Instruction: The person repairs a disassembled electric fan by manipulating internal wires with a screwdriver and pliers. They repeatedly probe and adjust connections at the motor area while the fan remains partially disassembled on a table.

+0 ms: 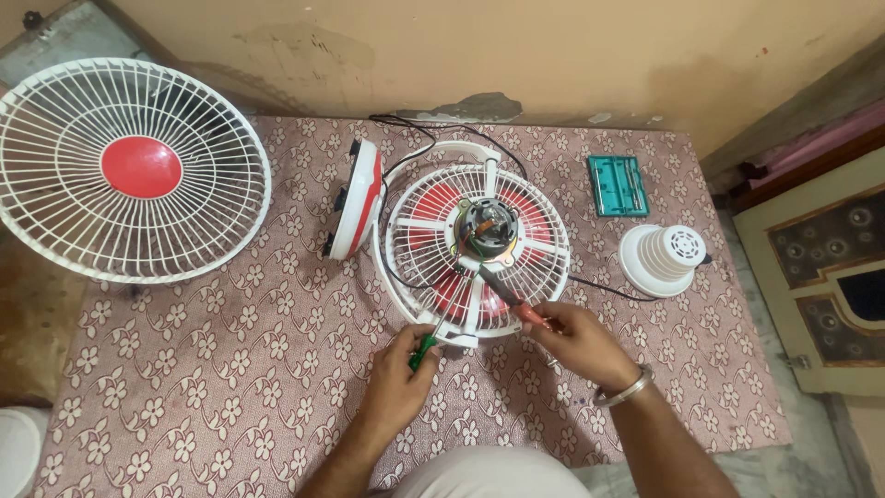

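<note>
Floral mat (230,369); two grilles (129,171); two screwdrivers (502,290)

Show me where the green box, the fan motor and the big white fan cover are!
green box (618,184), head view, middle of its ridged top.
fan motor (487,229), head view, its round metal top.
big white fan cover (140,167), head view, its red centre disc.

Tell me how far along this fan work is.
Done: the front grille lies apart at left, and the white motor cover sits off at right, baring the motor. In hand: left hand and right hand each point a screwdriver at it. Left: rear guard and blades remain assembled.
</note>
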